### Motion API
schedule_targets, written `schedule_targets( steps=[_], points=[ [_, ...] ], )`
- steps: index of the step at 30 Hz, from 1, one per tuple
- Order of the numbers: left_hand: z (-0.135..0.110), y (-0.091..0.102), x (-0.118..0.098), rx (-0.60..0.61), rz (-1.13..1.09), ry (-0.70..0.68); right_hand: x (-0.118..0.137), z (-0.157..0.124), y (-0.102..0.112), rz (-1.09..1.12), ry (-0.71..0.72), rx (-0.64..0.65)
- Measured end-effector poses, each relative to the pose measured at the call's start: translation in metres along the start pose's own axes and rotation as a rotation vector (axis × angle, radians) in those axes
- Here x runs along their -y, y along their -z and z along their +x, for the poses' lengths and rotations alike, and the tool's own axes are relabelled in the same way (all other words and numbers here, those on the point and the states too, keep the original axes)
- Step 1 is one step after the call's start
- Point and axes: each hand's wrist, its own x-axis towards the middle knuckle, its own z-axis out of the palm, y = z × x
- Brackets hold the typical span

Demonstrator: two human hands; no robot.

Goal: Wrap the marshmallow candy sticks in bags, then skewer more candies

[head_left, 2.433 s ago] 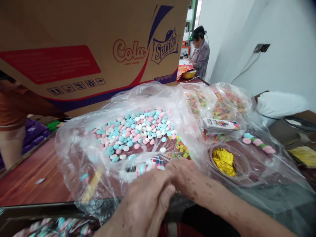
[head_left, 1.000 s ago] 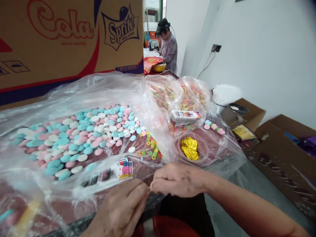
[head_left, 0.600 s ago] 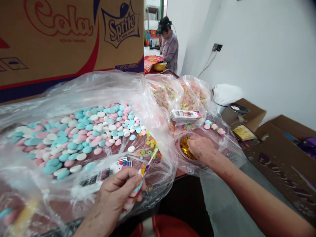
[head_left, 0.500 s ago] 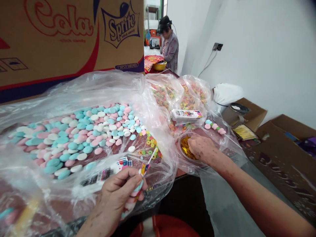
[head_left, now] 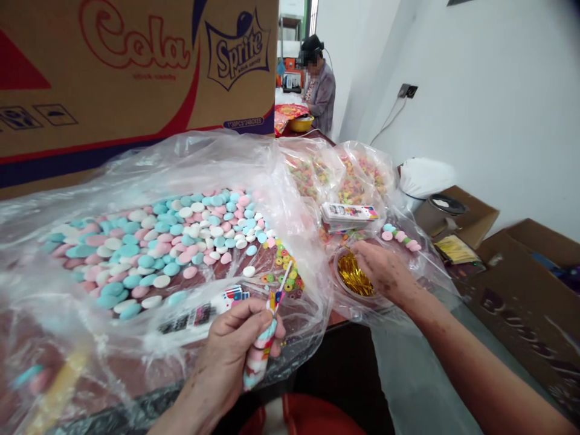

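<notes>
Pale wall (head_left: 493,115), grey floor (head_left: 403,380), shelf (head_left: 290,23), narrow bright window (head_left: 313,15)

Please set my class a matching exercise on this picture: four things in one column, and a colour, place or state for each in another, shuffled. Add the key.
Column one
1. Left hand
2. Right hand
3. Strips
4. Carton

Column two
A. Gold and shiny
B. Holding a wrapped candy stick
C. Brown, printed "Cola"
D. Reaching to the round dish

Right pairs: 1-B, 2-D, 3-A, 4-C
</notes>
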Motion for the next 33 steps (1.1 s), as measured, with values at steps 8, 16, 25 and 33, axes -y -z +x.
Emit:
schedule_targets(
  steps=[8, 16, 25, 33],
  points=[
    [-0.004, -0.012, 0.003, 0.019, 0.047, -0.046, 0.033, -0.005, 0.015, 0.332, 0.016, -0.214],
    [-0.004, -0.033, -0.004, 0.021, 0.012, -0.039, 0.134, -0.012, 0.010, 1.200, -0.150, 0.203],
    [-0.005, -0.021, 0.008, -0.198, -0.012, -0.135, 0.140, -0.008, 0.002, 1.186, -0.087, 0.309],
    [-0.001, -0.010, 0.009, -0.169, -0.066, -0.196, 0.143, -0.012, 0.000, 1.096, -0.065, 0.277]
  ],
)
